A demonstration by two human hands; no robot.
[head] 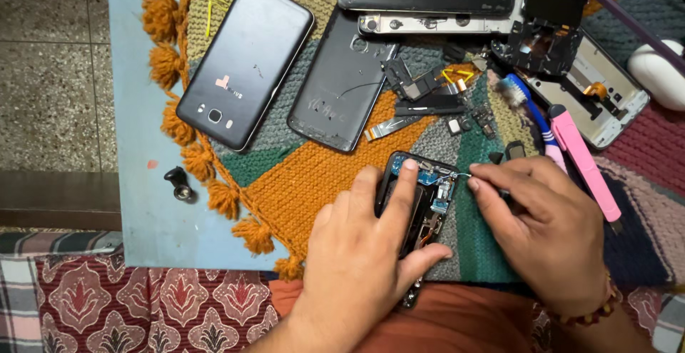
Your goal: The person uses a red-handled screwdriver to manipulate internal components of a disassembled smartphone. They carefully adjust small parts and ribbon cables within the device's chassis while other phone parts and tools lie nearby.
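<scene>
Left hand (364, 253) pressed flat on opened phone (421, 196) at bench's near edge, forefinger on top end. Right hand (549, 232) pinching thin tool (457, 175) at blue board (434, 177). Back already off, internals exposed; board not yet out. Removed covers (342, 82), loose parts (457, 103) toward far edge. Probably mid-teardown.

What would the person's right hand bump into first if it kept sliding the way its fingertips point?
Probably the left hand's index finger. The right hand points leftward across the opened black phone's small blue circuit board, where that finger presses; heights are hard to judge.
</scene>
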